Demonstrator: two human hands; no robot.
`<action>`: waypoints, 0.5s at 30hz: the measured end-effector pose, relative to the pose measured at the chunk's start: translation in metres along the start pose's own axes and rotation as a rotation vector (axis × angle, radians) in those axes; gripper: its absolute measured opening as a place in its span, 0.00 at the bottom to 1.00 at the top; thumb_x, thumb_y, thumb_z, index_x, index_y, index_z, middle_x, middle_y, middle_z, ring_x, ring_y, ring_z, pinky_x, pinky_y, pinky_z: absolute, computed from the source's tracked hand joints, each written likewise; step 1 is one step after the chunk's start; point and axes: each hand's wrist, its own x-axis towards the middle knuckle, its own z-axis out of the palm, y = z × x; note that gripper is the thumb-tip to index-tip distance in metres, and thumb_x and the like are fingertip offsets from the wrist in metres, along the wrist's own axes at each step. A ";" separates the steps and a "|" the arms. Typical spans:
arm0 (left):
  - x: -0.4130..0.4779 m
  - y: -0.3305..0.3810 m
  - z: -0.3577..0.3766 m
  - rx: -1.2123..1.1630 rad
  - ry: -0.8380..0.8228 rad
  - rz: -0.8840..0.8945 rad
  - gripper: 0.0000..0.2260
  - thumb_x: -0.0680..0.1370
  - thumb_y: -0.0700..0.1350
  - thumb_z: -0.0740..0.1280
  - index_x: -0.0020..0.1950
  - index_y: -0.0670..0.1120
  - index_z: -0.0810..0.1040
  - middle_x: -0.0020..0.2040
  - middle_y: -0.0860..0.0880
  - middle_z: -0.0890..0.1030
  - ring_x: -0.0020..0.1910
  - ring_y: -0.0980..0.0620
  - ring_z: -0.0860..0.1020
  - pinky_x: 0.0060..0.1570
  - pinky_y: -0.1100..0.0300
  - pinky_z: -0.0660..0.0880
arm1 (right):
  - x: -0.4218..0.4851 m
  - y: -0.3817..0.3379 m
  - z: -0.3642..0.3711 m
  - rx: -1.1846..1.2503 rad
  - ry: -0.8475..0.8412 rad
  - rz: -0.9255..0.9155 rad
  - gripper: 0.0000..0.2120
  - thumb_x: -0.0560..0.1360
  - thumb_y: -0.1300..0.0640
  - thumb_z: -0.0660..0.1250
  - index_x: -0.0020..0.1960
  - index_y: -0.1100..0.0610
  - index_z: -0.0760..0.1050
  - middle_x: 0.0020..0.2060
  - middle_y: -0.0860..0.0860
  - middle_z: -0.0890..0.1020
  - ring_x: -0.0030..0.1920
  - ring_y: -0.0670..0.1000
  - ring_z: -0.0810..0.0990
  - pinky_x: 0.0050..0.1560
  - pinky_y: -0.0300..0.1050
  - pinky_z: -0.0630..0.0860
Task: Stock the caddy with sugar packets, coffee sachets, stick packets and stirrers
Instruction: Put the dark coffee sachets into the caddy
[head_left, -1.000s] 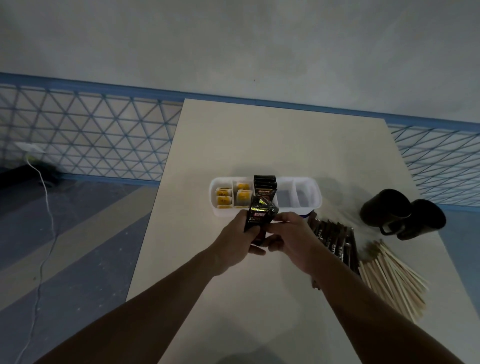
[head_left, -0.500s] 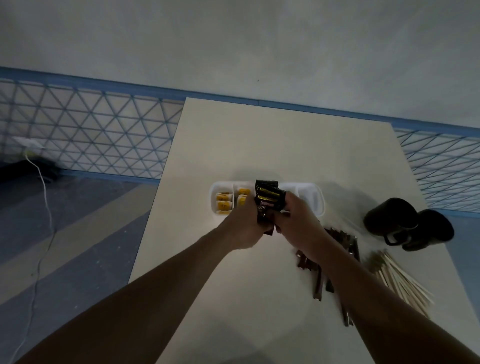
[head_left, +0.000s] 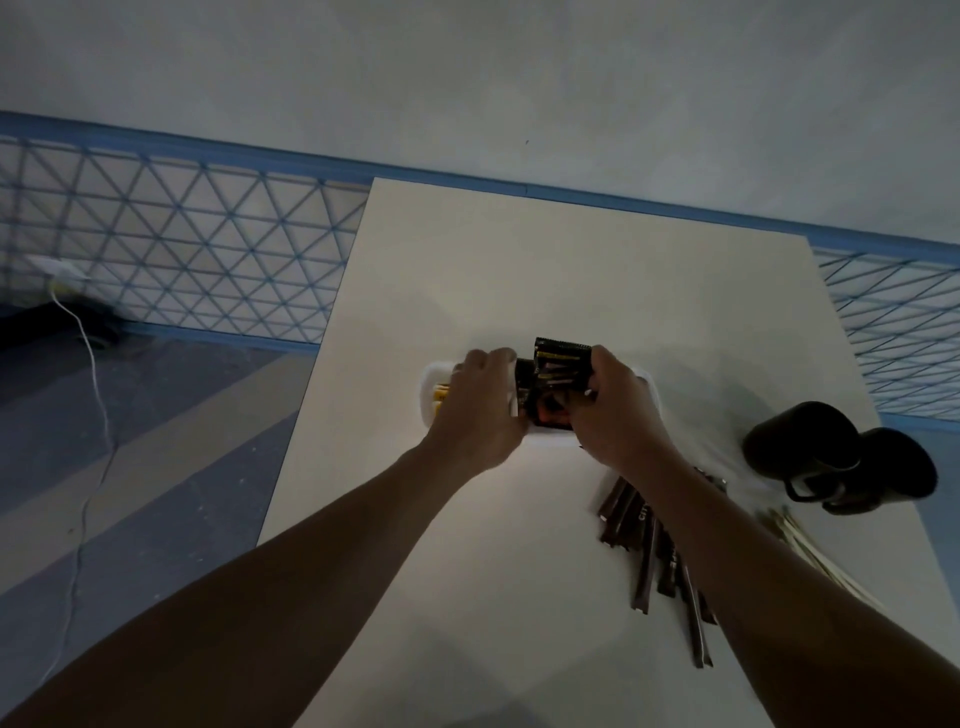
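Pale table (head_left: 519, 291) under dim light, pushed up to a grey wall with a blue lattice band at its foot. On it, mid-table, sits the white caddy (head_left: 429, 375), mostly hidden by two hands that meet over its middle.

The left hand (head_left: 483, 400) curls in from the left and the right hand (head_left: 613, 410) from the right. Between them they grip a small bunch of dark sachets (head_left: 562, 364), which stand upright with their tops above the knuckles and their lower ends down inside a middle compartment. Yellow sugar packets (head_left: 441, 399) show in the caddy's left end. Its right end is covered by the right hand, so I cannot tell what it holds.

This looks like the coffee step, close to done: the sachets are being seated in their slot. Next, both hands should let go without tipping the bunch over. The right hand can then reach near and right for the brown sticks (head_left: 639, 525) fanned loose on the table. Pale stirrers (head_left: 810, 545) lie further right, just near of two black mugs (head_left: 800, 452). Sticks and stirrers both call for gathering into a tidy bundle before they go into the free compartments.
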 end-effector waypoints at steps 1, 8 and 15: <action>0.001 -0.004 0.001 0.067 0.000 0.011 0.37 0.69 0.46 0.77 0.74 0.45 0.64 0.69 0.42 0.69 0.68 0.42 0.67 0.66 0.49 0.69 | 0.001 0.001 0.002 -0.014 -0.004 0.006 0.08 0.75 0.66 0.66 0.48 0.57 0.70 0.34 0.46 0.77 0.33 0.44 0.74 0.24 0.28 0.67; 0.010 -0.025 0.007 0.407 -0.121 0.011 0.44 0.70 0.53 0.76 0.78 0.46 0.55 0.79 0.44 0.54 0.78 0.40 0.47 0.76 0.42 0.50 | 0.009 0.004 0.018 -0.108 -0.049 0.026 0.11 0.73 0.66 0.65 0.50 0.53 0.67 0.40 0.51 0.80 0.42 0.55 0.79 0.32 0.42 0.70; 0.017 -0.024 0.005 0.430 -0.119 0.070 0.44 0.67 0.53 0.78 0.76 0.44 0.60 0.75 0.46 0.61 0.76 0.45 0.57 0.74 0.45 0.53 | 0.008 -0.004 0.025 -0.157 -0.041 0.017 0.12 0.71 0.70 0.63 0.51 0.59 0.67 0.39 0.53 0.78 0.41 0.56 0.76 0.36 0.47 0.75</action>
